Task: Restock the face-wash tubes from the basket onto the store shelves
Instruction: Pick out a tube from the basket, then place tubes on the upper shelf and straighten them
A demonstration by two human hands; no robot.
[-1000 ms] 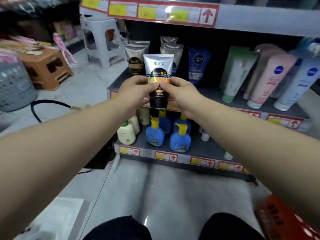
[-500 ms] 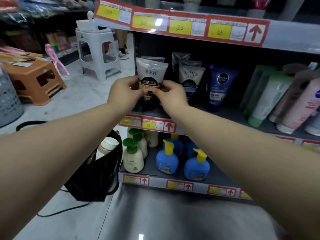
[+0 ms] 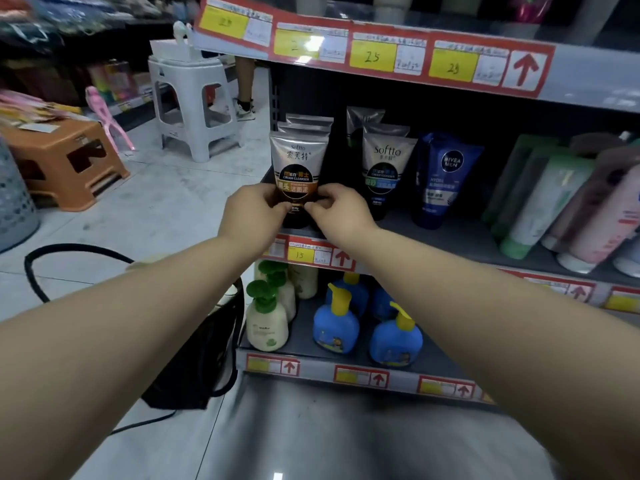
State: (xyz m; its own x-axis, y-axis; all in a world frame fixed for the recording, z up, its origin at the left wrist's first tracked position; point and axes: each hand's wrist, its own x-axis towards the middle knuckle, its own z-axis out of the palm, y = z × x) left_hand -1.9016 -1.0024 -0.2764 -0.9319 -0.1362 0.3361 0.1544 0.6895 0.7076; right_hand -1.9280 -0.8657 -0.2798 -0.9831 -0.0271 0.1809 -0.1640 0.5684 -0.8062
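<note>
A silver and orange Softto face-wash tube (image 3: 297, 168) stands cap-down at the left front of the middle shelf (image 3: 460, 242), ahead of a row of the same tubes. My left hand (image 3: 254, 211) pinches its lower left side and my right hand (image 3: 337, 211) pinches its lower right side. To its right stand silver and blue Softto tubes (image 3: 384, 168) and a blue Nivea Men tube (image 3: 441, 178). No basket is in view.
Green, brown and pink tubes (image 3: 554, 202) lean at the shelf's right. Pump bottles (image 3: 334, 327) fill the lower shelf. A black bag (image 3: 194, 368) sits on the floor at the shelf's left end. Beyond stand a white stool (image 3: 190, 105), an orange stool (image 3: 65, 161) and a grey basket-like bin (image 3: 14, 202).
Both hands carried the orange tube up and forward from in front of the shelf and set it upright at the front of its row. The view has moved closer to the shelf.
</note>
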